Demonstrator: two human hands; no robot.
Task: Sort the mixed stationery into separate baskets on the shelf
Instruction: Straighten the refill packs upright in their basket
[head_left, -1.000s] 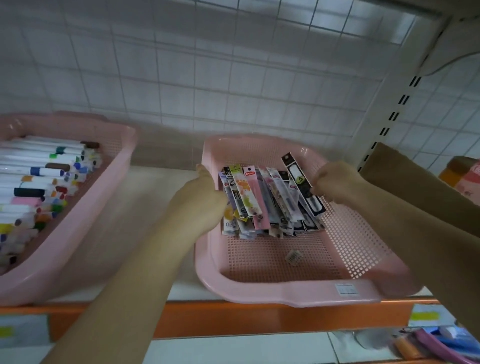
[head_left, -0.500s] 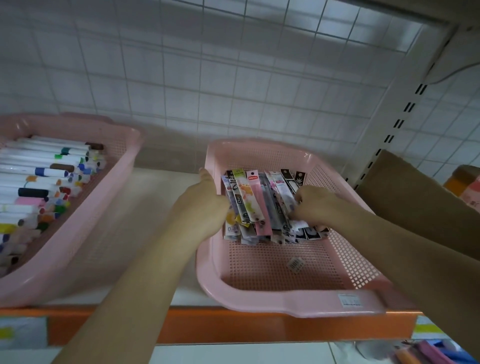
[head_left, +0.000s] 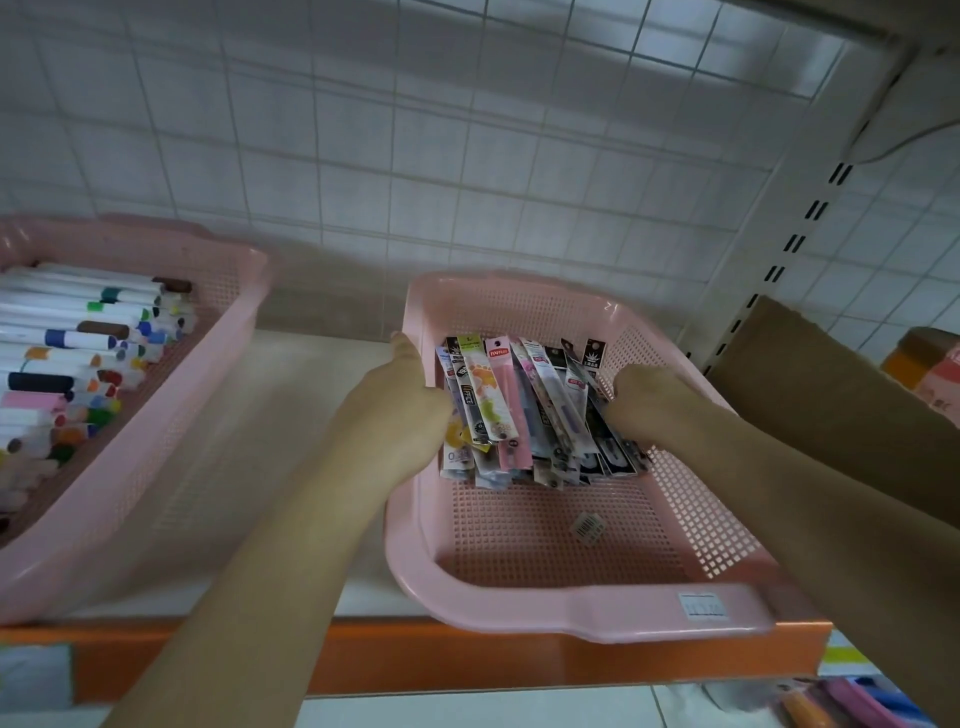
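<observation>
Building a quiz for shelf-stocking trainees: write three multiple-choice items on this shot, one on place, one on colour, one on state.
1. Where do the packets lie? A. left basket B. right basket C. a drawer
2. What colour is the shelf edge? A. green B. orange C. black
3. The left hand and right hand are: A. at the packets' two sides B. lifting markers C. hanging idle
Key: 1 B, they sit on its mesh floor; 2 B, the front lip is orange; 3 A, one hand touches each side.
</observation>
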